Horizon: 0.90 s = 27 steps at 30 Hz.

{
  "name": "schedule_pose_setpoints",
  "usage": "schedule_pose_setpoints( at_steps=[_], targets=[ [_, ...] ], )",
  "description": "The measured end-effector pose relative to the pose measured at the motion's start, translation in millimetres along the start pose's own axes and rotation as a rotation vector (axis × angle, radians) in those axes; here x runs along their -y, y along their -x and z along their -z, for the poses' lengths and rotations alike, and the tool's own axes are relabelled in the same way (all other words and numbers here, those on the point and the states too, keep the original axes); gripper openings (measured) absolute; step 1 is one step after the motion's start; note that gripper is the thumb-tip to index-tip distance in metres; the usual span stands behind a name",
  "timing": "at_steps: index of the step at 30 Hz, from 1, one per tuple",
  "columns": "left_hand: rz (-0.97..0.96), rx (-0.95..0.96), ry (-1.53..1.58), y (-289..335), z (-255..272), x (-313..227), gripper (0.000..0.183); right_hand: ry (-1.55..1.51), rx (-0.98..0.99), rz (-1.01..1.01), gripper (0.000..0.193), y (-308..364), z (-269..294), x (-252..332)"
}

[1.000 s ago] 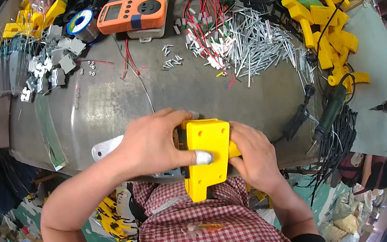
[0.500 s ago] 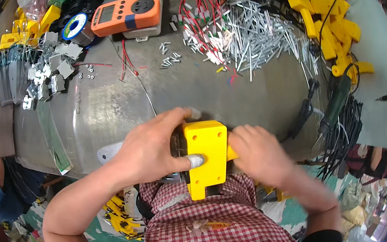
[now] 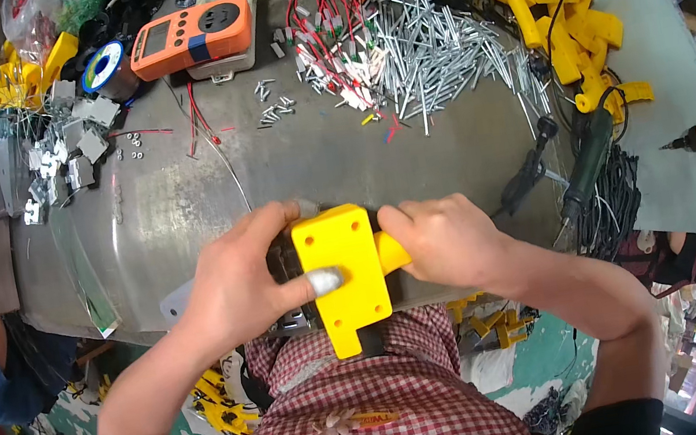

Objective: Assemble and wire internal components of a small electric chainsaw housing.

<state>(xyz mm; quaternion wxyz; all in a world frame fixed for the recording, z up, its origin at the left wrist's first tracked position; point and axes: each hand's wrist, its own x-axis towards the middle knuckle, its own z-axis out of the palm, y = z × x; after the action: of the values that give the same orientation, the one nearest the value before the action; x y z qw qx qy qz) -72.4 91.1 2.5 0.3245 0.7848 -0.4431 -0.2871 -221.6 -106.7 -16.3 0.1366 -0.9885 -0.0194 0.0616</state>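
- I am gripping the yellow plastic housing (image 3: 341, 272) with both hands, holding it just above the near edge of the table (image 3: 270, 166) and close to my chest.
- My left hand (image 3: 242, 286) is wrapping the housing's left side, its thumb, capped in a grey finger cover, pressing across the flat face, probably to keep the shell from twisting.
- My right hand (image 3: 445, 239) is closing around the rounded yellow stub at the housing's right side; I cannot tell what the fingers are doing underneath.
- A dark part is sitting behind the housing, mostly hidden by my hands.
- The bare metal right in front of my hands is giving me room to set the piece down.
- Farther out, a heap of metal pins (image 3: 432, 59) and red wires (image 3: 322, 34) is lying near the middle back, with an orange meter (image 3: 189, 35) to the back left.
- More yellow housings (image 3: 559, 10) are crowding the right edge, beside a dark green tool (image 3: 589, 157).
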Motion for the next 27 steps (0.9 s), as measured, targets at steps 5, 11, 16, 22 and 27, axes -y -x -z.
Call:
schedule_pose_setpoints(
  at_steps=[5,11,16,22,27],
  targets=[
    [0.031,0.043,0.063,-10,2,3,0.055,-0.085,0.074,0.004,0.028,-4,10,-3],
    [0.028,0.038,0.067,-11,3,3,0.052,-0.616,0.096,-0.04,0.018,-40,49,-39],
    [-0.025,0.032,0.084,-10,6,4,0.052,0.131,-0.359,0.143,0.005,-95,28,-53],
    [-0.108,-0.048,0.066,-13,1,14,0.05,0.026,-0.357,0.065,0.008,-120,26,-57],
    [-0.103,-0.047,0.041,-12,5,8,0.046,0.122,-0.333,0.001,0.009,-140,26,-38]
  ],
)
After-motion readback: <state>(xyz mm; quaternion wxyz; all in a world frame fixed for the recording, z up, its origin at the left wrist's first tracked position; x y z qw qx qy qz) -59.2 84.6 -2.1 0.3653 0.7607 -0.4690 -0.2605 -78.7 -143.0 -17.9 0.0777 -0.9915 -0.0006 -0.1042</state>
